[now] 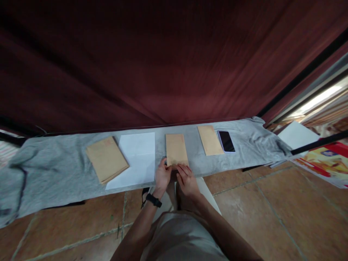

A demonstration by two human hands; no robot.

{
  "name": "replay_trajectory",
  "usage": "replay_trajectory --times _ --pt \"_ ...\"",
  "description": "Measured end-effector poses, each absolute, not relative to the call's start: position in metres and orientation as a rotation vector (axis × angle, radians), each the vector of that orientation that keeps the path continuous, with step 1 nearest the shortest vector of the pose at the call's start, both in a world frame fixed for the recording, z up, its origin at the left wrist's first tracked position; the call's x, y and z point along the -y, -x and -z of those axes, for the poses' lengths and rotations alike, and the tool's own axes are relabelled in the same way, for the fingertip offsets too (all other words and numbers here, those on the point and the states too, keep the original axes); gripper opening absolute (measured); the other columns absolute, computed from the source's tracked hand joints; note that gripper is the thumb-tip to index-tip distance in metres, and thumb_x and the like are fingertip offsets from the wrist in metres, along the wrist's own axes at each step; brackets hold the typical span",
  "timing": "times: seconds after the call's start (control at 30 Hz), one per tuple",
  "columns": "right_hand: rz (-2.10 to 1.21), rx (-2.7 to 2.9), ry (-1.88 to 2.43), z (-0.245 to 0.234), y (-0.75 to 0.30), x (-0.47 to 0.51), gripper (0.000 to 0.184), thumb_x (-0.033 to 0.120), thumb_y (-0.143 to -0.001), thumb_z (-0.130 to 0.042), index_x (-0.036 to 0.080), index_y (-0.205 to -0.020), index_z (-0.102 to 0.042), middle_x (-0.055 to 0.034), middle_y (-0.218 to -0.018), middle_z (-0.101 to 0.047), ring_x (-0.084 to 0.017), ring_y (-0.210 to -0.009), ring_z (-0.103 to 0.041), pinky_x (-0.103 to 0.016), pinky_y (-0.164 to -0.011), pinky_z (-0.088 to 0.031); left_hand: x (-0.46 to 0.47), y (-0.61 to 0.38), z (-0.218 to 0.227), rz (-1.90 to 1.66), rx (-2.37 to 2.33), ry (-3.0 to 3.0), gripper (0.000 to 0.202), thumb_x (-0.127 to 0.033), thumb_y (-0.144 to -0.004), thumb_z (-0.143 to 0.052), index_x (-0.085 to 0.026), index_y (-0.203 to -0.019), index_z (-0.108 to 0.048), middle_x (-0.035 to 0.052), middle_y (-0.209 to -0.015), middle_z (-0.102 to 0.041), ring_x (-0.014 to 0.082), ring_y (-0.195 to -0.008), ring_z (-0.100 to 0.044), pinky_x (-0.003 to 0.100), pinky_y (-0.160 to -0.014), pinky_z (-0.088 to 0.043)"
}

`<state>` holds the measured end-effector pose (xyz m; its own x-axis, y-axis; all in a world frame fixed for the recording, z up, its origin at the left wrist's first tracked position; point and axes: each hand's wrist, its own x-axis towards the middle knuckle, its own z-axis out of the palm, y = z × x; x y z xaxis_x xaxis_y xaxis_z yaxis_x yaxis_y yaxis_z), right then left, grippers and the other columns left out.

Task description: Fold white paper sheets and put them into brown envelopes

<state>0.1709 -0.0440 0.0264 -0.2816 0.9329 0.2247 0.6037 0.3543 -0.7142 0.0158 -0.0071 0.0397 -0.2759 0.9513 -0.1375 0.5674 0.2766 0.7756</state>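
A brown paper envelope (pixel 176 148) lies lengthwise in front of me on the grey cloth, its near end at the cloth's front edge. My left hand (pixel 163 175), with a dark watch on the wrist, pinches the near left corner of this envelope. Across the near end, the closed fingers of my right hand (pixel 187 179) grip the folded edge beside the left fingertips. To the left lie white paper sheets (pixel 141 159), partly under a stack of brown envelopes (pixel 107 159). A single brown envelope (pixel 210 140) rests off to the right.
A smartphone (pixel 227 141) with a dark screen lies beside the single envelope. The grey cloth (pixel 54 166) covers a long narrow surface against a dark red curtain (pixel 174 72). A red and yellow box (pixel 328 163) stands at the far right, above the tiled floor (pixel 250 206).
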Motion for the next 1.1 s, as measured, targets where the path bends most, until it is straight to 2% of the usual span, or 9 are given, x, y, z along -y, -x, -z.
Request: replay_trajectory --times 0.07,0.17,0.5,0.6,0.67,0.73,0.87,1.0,1.1 --pt "-0.448 2.208 1.347 -0.026 -0.170 0.044 0.047 0.029 -0.103 -0.041 0.016 -0.148 -0.051 -0.0124 -0.152 -0.052 -0.025 -0.145 -0.042 -0.050 -0.123 -0.031 0.009 -0.017 -0.042 -0.799 -1.960 -1.392 0.045 -0.020 -0.088 -0.061 -0.017 -0.132 -0.056 0.0029 -0.081 -0.072 0.0190 -0.071 -0.068 0.027 -0.064 -0.047" --pt "-0.291 2.343 1.360 -0.020 -0.172 0.046 0.051 0.028 -0.103 -0.045 0.014 -0.152 -0.044 -0.0126 -0.156 -0.046 -0.024 -0.148 -0.038 -0.049 -0.124 -0.029 0.012 -0.020 -0.044 -0.744 -1.996 -1.433 0.045 -0.021 -0.090 -0.061 -0.017 -0.134 -0.056 0.0045 -0.083 -0.073 0.0208 -0.074 -0.070 0.028 -0.065 -0.048" --pt "-0.211 2.272 1.453 -0.009 -0.196 0.050 0.050 0.029 -0.106 -0.040 0.018 -0.154 -0.041 -0.0088 -0.156 -0.047 -0.023 -0.146 -0.042 -0.048 -0.124 -0.025 0.017 -0.024 -0.043 -0.641 -2.080 -1.533 0.036 -0.022 -0.093 -0.057 -0.018 -0.128 -0.063 0.0083 -0.091 -0.075 0.0258 -0.084 -0.071 0.034 -0.075 -0.053" --pt "-0.201 2.258 1.479 -0.008 -0.201 0.051 0.052 0.028 -0.105 -0.040 0.017 -0.156 -0.038 -0.0095 -0.156 -0.047 -0.023 -0.146 -0.042 -0.048 -0.124 -0.025 0.020 -0.024 -0.046 -0.601 -2.107 -1.573 0.034 -0.024 -0.094 -0.056 -0.019 -0.126 -0.063 0.0101 -0.100 -0.074 0.0259 -0.084 -0.071 0.036 -0.075 -0.053" --pt "-0.199 2.258 1.487 -0.007 -0.202 0.051 0.052 0.027 -0.105 -0.040 0.017 -0.156 -0.038 -0.0098 -0.156 -0.047 -0.023 -0.146 -0.042 -0.048 -0.124 -0.026 0.023 -0.024 -0.048 -0.615 -2.140 -1.657 0.032 -0.023 -0.095 -0.053 -0.019 -0.125 -0.064 0.0123 -0.110 -0.072 0.0264 -0.091 -0.070 0.038 -0.080 -0.054" --pt "-0.196 2.263 1.490 -0.007 -0.202 0.052 0.052 0.027 -0.105 -0.040 0.017 -0.156 -0.039 -0.0098 -0.156 -0.047 -0.023 -0.146 -0.042 -0.048 -0.124 -0.025 0.029 -0.027 -0.046 -0.679 -2.132 -1.815 0.032 -0.022 -0.097 -0.049 -0.019 -0.126 -0.063 0.0137 -0.120 -0.068 0.0272 -0.105 -0.067 0.041 -0.092 -0.053" --pt "-0.157 2.288 1.497 -0.004 -0.202 0.052 0.052 0.022 -0.103 -0.039 0.014 -0.154 -0.041 -0.0110 -0.156 -0.047 -0.023 -0.147 -0.040 -0.047 -0.125 -0.024 0.043 -0.043 -0.035 -0.706 -1.770 -2.211 0.038 -0.022 -0.100 -0.044 -0.018 -0.134 -0.059 0.0131 -0.139 -0.061 0.0250 -0.133 -0.053 0.044 -0.116 -0.041" --pt "-0.088 2.347 1.496 -0.001 -0.205 0.053 0.056 0.015 -0.099 -0.040 0.011 -0.154 -0.040 -0.0117 -0.157 -0.045 -0.023 -0.148 -0.037 -0.048 -0.125 -0.024 0.055 -0.054 -0.023 -0.555 -1.628 -2.420 0.050 -0.031 -0.103 -0.042 -0.014 -0.150 -0.043 0.0133 -0.153 -0.051 0.0244 -0.145 -0.042 0.046 -0.122 -0.033" --pt "-0.063 2.375 1.480 0.000 -0.207 0.054 0.059 0.016 -0.097 -0.044 0.012 -0.156 -0.037 -0.0109 -0.158 -0.044 -0.024 -0.148 -0.037 -0.047 -0.125 -0.025 0.059 -0.050 -0.021 -0.475 -1.664 -2.489 0.054 -0.035 -0.103 -0.041 -0.011 -0.152 -0.040 0.0143 -0.157 -0.046 0.0249 -0.149 -0.037 0.046 -0.123 -0.033"
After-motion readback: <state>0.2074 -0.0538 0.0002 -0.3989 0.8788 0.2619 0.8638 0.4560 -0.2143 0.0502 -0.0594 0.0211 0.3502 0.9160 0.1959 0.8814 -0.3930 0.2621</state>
